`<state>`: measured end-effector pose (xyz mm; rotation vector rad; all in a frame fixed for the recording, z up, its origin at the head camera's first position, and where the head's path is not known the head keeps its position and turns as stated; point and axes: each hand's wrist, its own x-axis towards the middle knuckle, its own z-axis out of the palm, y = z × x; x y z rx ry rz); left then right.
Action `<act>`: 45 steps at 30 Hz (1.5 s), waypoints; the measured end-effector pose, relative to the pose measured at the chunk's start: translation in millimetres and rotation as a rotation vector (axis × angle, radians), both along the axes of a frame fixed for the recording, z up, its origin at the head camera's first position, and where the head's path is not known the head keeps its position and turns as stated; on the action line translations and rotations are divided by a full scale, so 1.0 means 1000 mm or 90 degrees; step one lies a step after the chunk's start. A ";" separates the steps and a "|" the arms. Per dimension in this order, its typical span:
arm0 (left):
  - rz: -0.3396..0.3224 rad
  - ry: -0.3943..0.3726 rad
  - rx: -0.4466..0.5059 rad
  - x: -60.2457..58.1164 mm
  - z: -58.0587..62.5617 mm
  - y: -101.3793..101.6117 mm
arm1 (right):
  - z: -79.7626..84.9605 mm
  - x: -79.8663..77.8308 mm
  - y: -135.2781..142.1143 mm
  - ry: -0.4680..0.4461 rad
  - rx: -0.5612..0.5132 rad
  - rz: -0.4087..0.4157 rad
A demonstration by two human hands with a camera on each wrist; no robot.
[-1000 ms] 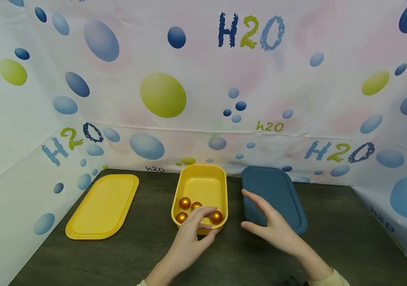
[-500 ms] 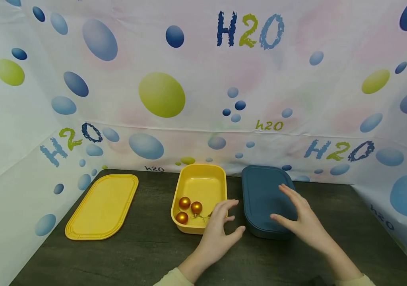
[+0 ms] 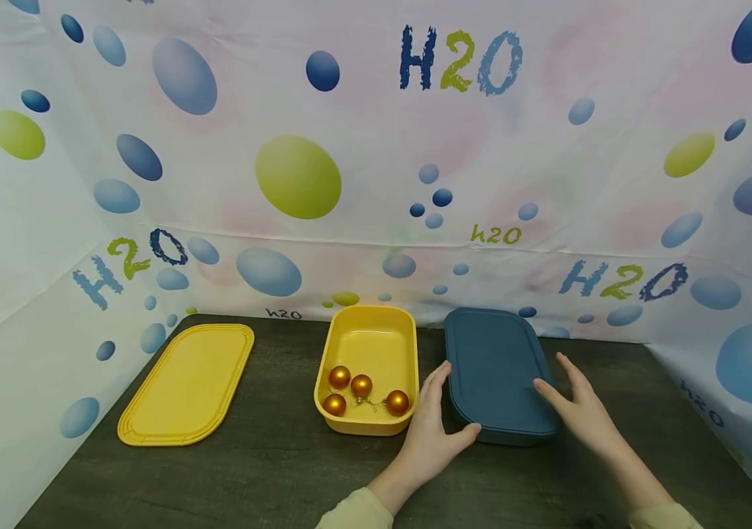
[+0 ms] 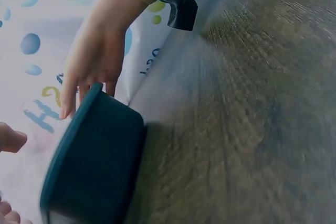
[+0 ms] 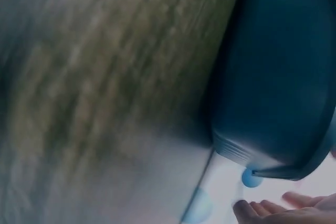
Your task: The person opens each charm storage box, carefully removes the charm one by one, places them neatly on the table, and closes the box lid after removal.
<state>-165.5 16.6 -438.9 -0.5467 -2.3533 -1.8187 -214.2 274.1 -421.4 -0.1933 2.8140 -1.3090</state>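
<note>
The left hand (image 3: 427, 435) has moved off the yellow box (image 3: 379, 353); it and the right hand (image 3: 584, 419), fingers apart, now flank the blue box (image 3: 498, 375), seemingly the new focus.

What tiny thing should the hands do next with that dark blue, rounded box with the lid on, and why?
Probably ease the left hand and right hand inward to hold the sides of the dark blue, rounded, plastic-looking box: they are on opposite sides of it, with fingers and thumbs spread, and neither is gripping it yet.
</note>
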 end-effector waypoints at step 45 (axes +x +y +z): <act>0.062 -0.101 -0.048 -0.017 -0.017 0.017 | -0.009 0.002 -0.011 -0.057 -0.062 -0.023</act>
